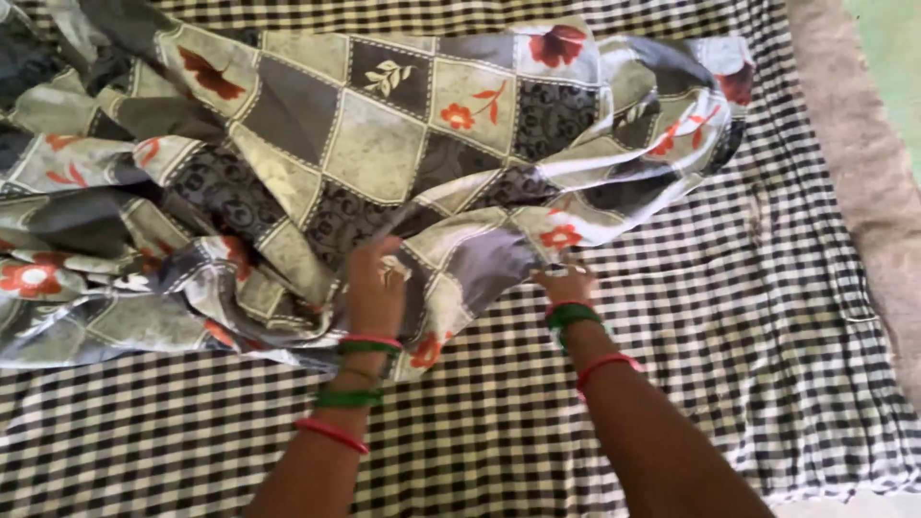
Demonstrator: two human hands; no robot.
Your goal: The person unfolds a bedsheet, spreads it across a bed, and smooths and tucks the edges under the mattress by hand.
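Two forearms enter from the bottom edge, each ringed with red and green bangles [350,395] at the wrist. Under them a black-and-white checked sheet [729,317] is spread flat, reaching past the fingers on every side. Just beyond the wrists the near hem of a crumpled patterned cloth [384,144] is met: grey, cream and charcoal diamond patches are printed on it, with red flowers and small leaf sprigs, and its surface is thrown into soft folds. The left hand [374,288] is laid on this hem with fingers bent into the fabric; a fold appears to be gathered under them, though blur hides the exact grip. The right hand [566,284] is closed on the cloth's edge, a pinch of fabric being held between thumb and fingertips. From both hands the cloth stretches away and mostly to the left, bunched thickest on the far left. Beyond the right hand, a pale strip of bedding [863,153] is seen along the sheet's edge.
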